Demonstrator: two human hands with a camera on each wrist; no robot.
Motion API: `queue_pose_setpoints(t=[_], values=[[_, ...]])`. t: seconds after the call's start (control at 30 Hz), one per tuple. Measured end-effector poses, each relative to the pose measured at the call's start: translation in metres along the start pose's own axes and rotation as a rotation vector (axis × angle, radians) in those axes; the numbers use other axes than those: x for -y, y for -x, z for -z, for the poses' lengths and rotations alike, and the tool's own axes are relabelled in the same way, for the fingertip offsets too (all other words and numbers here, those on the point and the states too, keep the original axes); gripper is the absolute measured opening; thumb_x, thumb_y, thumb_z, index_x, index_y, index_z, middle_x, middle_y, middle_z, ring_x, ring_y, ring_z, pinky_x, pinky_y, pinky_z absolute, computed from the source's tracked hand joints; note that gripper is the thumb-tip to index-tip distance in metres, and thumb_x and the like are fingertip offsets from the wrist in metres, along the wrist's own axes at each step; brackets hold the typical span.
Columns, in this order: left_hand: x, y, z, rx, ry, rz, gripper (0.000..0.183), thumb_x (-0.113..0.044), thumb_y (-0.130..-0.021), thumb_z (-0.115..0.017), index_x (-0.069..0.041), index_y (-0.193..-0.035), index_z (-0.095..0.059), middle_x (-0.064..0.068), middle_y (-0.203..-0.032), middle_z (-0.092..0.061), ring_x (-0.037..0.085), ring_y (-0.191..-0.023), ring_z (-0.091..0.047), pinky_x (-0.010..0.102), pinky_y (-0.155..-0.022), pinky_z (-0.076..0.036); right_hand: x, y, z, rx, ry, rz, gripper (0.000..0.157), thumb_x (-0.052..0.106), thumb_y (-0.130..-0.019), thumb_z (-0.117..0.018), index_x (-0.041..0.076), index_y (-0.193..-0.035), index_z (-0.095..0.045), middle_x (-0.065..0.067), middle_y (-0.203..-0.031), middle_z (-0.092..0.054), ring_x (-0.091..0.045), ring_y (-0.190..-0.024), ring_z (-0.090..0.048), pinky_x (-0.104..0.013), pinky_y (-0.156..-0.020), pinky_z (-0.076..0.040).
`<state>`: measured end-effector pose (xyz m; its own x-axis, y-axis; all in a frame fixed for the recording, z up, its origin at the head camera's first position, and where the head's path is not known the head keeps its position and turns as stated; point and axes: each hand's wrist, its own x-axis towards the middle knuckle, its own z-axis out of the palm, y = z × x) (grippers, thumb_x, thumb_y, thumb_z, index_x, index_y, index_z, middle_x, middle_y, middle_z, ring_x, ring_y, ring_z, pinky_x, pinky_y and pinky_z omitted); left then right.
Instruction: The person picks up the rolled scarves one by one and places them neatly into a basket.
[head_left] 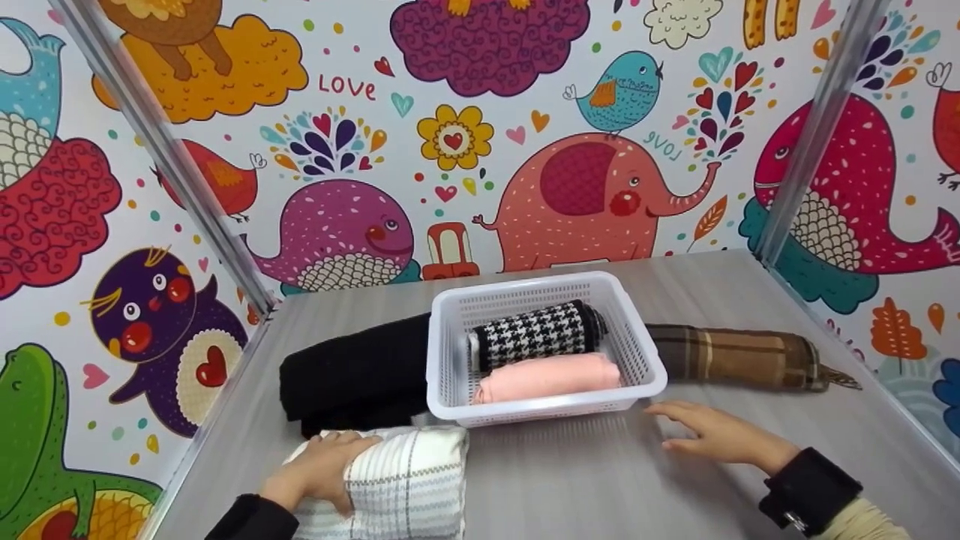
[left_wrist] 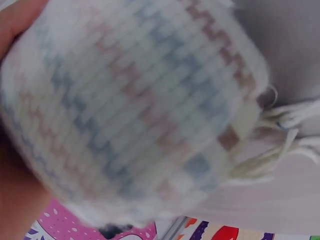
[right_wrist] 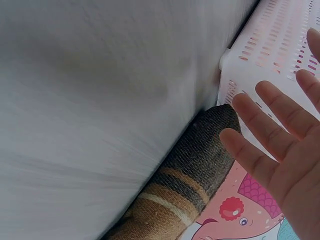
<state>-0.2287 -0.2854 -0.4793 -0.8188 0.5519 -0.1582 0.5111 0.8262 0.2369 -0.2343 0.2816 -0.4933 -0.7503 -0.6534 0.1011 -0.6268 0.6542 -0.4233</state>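
Note:
My left hand grips a folded white plaid scarf at the front left, with fingers over its top. In the left wrist view the scarf fills most of the picture, its tassels out to the right and my hand along its left edge. My right hand hovers with spread fingers just right of the white plastic basket, holding nothing. Inside the basket lie a rolled black-and-white houndstooth scarf and a rolled pink cloth in front of it.
A rolled black cloth lies left of the basket, partly behind it. On the right, a rolled brown plaid scarf stretches out from the basket's side. Cartoon-printed walls with metal posts enclose the grey tabletop.

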Motion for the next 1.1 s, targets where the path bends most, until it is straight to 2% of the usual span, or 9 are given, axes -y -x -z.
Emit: queue_pose_setpoints(t=[0.2, 0.3, 0.37, 0.53, 0.63, 0.8, 0.9, 1.0, 1.1], values=[[-0.023, -0.002, -0.012, -0.071, -0.026, -0.018, 0.097, -0.024, -0.041, -0.085, -0.013, -0.130, -0.046, 0.009, -0.110, -0.054, 0.037, -0.099, -0.051, 0.069, -0.079, -0.035, 0.005, -0.004, -0.003, 0.001, -0.008, -0.005, 0.049, 0.030, -0.089, -0.057, 0.001, -0.128, -0.049, -0.018, -0.125, -0.053, -0.033, -0.107, -0.054, -0.048, -0.087, -0.043], [-0.039, -0.009, -0.017, -0.094, -0.046, -0.027, 0.097, -0.027, -0.041, -0.084, -0.013, -0.129, -0.047, 0.010, -0.111, -0.055, 0.036, -0.098, -0.052, 0.066, -0.078, -0.037, 0.009, -0.006, -0.004, -0.010, 0.018, 0.014, 0.047, 0.031, -0.089, -0.057, 0.003, -0.127, -0.050, -0.016, -0.124, -0.055, -0.032, -0.109, -0.053, -0.047, -0.089, -0.043], [-0.051, -0.016, -0.018, -0.097, -0.061, -0.035, 0.096, -0.029, -0.041, -0.083, -0.013, -0.129, -0.047, 0.011, -0.112, -0.055, 0.036, -0.099, -0.052, 0.064, -0.077, -0.038, 0.013, -0.007, -0.004, -0.030, 0.032, 0.058, 0.044, 0.030, -0.089, -0.057, 0.003, -0.124, -0.053, -0.014, -0.120, -0.057, -0.030, -0.108, -0.054, -0.046, -0.087, -0.044], [-0.086, -0.044, -0.021, -0.067, -0.093, -0.027, 0.096, -0.034, -0.042, -0.083, -0.022, -0.130, -0.048, 0.007, -0.113, -0.056, 0.030, -0.100, -0.053, 0.057, -0.077, -0.041, 0.028, -0.016, -0.003, -0.073, 0.047, 0.179, 0.037, 0.027, -0.089, -0.058, 0.005, -0.119, -0.056, -0.009, -0.114, -0.060, -0.023, -0.103, -0.057, -0.041, -0.083, -0.046], [-0.107, -0.065, -0.024, -0.027, -0.100, -0.031, 0.096, -0.036, -0.042, -0.084, -0.029, -0.131, -0.046, 0.003, -0.111, -0.057, 0.025, -0.099, -0.053, 0.053, -0.079, -0.041, 0.037, -0.022, -0.003, -0.088, 0.066, 0.215, 0.034, 0.027, -0.089, -0.058, 0.008, -0.118, -0.056, -0.007, -0.113, -0.060, -0.021, -0.103, -0.056, -0.040, -0.083, -0.047], [-0.143, -0.097, -0.029, 0.019, -0.092, -0.074, 0.104, -0.037, -0.044, -0.085, -0.035, -0.136, -0.037, 0.003, -0.114, -0.058, 0.023, -0.100, -0.054, 0.059, -0.082, -0.039, 0.046, -0.028, -0.005, -0.133, 0.097, 0.263, 0.024, 0.025, -0.086, -0.061, 0.013, -0.107, -0.059, -0.004, -0.108, -0.060, -0.019, -0.099, -0.057, -0.038, -0.081, -0.047], [-0.162, -0.115, -0.030, 0.036, -0.083, -0.086, 0.108, -0.038, -0.045, -0.085, -0.036, -0.139, -0.032, 0.004, -0.117, -0.058, 0.023, -0.101, -0.055, 0.058, -0.081, -0.042, 0.052, -0.028, -0.008, -0.155, 0.113, 0.261, 0.030, 0.027, -0.085, -0.063, 0.010, -0.109, -0.059, -0.005, -0.110, -0.060, -0.021, -0.100, -0.057, -0.040, -0.082, -0.048], [-0.176, -0.132, -0.030, 0.059, -0.044, -0.065, 0.105, -0.037, -0.046, -0.085, -0.034, -0.138, -0.035, 0.004, -0.115, -0.059, 0.022, -0.097, -0.056, 0.049, -0.078, -0.046, 0.056, -0.030, -0.010, -0.142, 0.121, 0.244, 0.040, 0.030, -0.084, -0.063, 0.006, -0.116, -0.057, -0.008, -0.114, -0.059, -0.025, -0.104, -0.055, -0.042, -0.085, -0.046], [-0.187, -0.147, -0.031, 0.074, -0.012, -0.036, 0.095, -0.035, -0.046, -0.086, -0.029, -0.131, -0.044, 0.001, -0.108, -0.062, 0.020, -0.091, -0.057, 0.040, -0.073, -0.047, 0.058, -0.035, -0.012, -0.094, 0.140, 0.218, 0.048, 0.033, -0.082, -0.065, 0.006, -0.120, -0.054, -0.009, -0.118, -0.058, -0.027, -0.107, -0.053, -0.044, -0.087, -0.045]])
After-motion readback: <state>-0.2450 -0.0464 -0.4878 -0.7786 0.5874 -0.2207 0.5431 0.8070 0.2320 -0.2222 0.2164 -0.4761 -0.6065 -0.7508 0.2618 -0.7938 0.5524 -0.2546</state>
